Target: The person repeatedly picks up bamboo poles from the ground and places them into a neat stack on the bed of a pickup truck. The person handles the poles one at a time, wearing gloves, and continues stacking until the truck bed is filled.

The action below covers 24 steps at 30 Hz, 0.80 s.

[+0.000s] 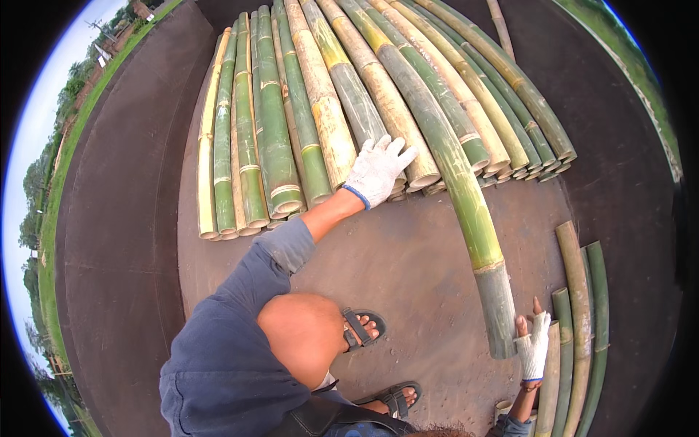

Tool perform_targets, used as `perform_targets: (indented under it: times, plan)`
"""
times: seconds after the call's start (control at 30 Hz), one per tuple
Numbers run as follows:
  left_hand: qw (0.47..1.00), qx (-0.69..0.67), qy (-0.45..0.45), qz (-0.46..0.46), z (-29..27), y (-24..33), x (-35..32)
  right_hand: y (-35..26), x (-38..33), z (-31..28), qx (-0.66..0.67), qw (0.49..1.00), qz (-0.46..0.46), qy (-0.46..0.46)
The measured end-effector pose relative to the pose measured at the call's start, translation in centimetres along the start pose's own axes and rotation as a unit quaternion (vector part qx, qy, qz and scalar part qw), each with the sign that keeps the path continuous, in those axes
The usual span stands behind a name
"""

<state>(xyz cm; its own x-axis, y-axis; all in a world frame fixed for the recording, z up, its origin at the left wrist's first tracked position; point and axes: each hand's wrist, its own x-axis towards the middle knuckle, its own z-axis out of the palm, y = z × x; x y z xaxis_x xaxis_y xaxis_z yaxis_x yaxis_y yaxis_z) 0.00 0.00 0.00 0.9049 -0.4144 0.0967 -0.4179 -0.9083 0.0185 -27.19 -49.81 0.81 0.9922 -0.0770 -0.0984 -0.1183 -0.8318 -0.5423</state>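
Observation:
A wide pile of green and yellow bamboo poles [306, 109] lies on the dark ground in front of me, cut ends toward me. My left hand [378, 169], in a white glove, rests with fingers spread on the cut ends near the pile's middle. One long pole [466, 204] sticks out of the pile toward the lower right. My right hand [534, 342], in a white fingerless glove, grips the right side of that pole's grey near end.
A smaller stack of bamboo poles [579, 328] lies at the right, just beyond my right hand. My bent knee [302, 331] and sandalled feet [364, 328] are below the pile. Dark pavement [124, 218] lies around it, with a grass strip [65, 167] at the far left.

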Motion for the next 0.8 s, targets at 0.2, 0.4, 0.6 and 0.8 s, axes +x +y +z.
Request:
perform_targets:
  times: [0.2,0.4,0.6,0.8]
  plan:
    - [0.999,0.008,0.004,0.053,0.0,-0.4,-0.3,7.8,-15.1,5.4,0.573,0.704,0.372,0.196]
    - [0.997,0.012,-0.042,0.060,-1.1,0.3,0.4,-4.5,-2.3,8.2,0.646,0.667,0.163,0.333]
    - [0.997,0.037,-0.010,0.065,0.3,-0.2,0.4,-10.0,5.1,8.6,0.545,0.722,0.110,0.412]
    - [0.998,-0.040,-0.003,0.055,1.9,-0.3,0.8,-17.2,17.4,16.1,0.415,0.820,-0.034,0.392]
